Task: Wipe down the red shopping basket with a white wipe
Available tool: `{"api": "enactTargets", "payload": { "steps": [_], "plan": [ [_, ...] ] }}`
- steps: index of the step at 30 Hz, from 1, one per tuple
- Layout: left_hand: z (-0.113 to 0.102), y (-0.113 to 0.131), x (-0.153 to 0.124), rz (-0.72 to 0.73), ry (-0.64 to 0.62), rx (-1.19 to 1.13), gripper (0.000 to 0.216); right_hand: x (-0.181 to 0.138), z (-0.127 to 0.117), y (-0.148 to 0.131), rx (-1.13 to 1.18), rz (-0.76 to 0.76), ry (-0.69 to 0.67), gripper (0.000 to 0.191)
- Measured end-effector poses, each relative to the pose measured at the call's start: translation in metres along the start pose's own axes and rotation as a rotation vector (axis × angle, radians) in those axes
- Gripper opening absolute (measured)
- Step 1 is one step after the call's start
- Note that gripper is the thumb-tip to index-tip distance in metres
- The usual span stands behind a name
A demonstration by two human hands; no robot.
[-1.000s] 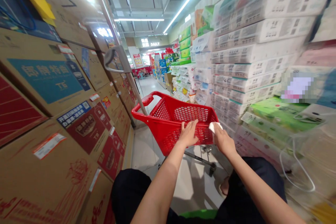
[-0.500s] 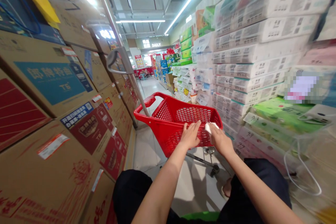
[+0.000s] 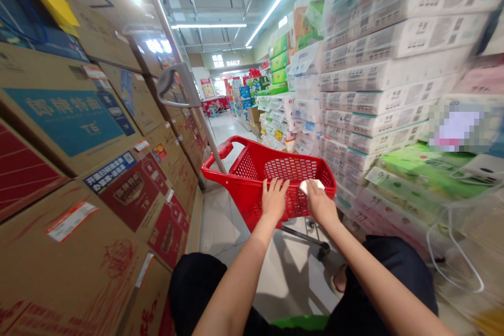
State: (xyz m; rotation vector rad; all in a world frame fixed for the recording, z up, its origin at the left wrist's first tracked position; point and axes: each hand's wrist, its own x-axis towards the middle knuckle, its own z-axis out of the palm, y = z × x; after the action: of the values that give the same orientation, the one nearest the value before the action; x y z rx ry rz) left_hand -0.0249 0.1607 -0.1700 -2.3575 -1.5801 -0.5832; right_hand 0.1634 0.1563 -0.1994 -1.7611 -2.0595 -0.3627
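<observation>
A red plastic shopping cart basket (image 3: 252, 165) stands in the aisle just ahead of me. My left hand (image 3: 273, 200) rests flat against its near rim and outer wall, fingers spread. Beside it, my right hand (image 3: 319, 205) presses a small white cloth (image 3: 307, 186) onto the same rim. The cart's grey pull handle (image 3: 173, 84) rises on a slanted pole at the left. One cart wheel (image 3: 323, 248) shows below my right wrist.
Stacked cardboard cartons (image 3: 79, 131) wall the aisle on the left. Tall piles of wrapped tissue packs (image 3: 378, 89) line the right. The pale tiled floor (image 3: 228, 131) runs ahead toward distant shelves. My dark-trousered knees are at the bottom.
Both hands have slid left along the cart's near rim, the right one carrying the white cloth with it. The cart has shifted slightly away.
</observation>
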Motion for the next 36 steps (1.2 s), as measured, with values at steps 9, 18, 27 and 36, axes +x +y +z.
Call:
{"api": "enactTargets", "payload": {
  "steps": [9,18,27,36],
  "plan": [
    [0.002,-0.006,-0.006,0.025,0.013,0.027,0.060,-0.014,0.002,0.037,0.098,-0.119,0.041,0.066],
    [0.005,0.015,0.000,0.011,-0.020,-0.031,0.065,-0.006,-0.001,0.003,0.080,-0.020,0.022,0.060],
    [0.002,0.007,-0.005,0.062,-0.021,-0.015,0.071,-0.016,-0.004,0.034,0.129,-0.150,0.060,0.068],
    [0.007,0.018,-0.001,0.024,-0.017,-0.028,0.067,-0.011,-0.001,0.011,0.065,-0.050,0.064,0.065]
  ]
}}
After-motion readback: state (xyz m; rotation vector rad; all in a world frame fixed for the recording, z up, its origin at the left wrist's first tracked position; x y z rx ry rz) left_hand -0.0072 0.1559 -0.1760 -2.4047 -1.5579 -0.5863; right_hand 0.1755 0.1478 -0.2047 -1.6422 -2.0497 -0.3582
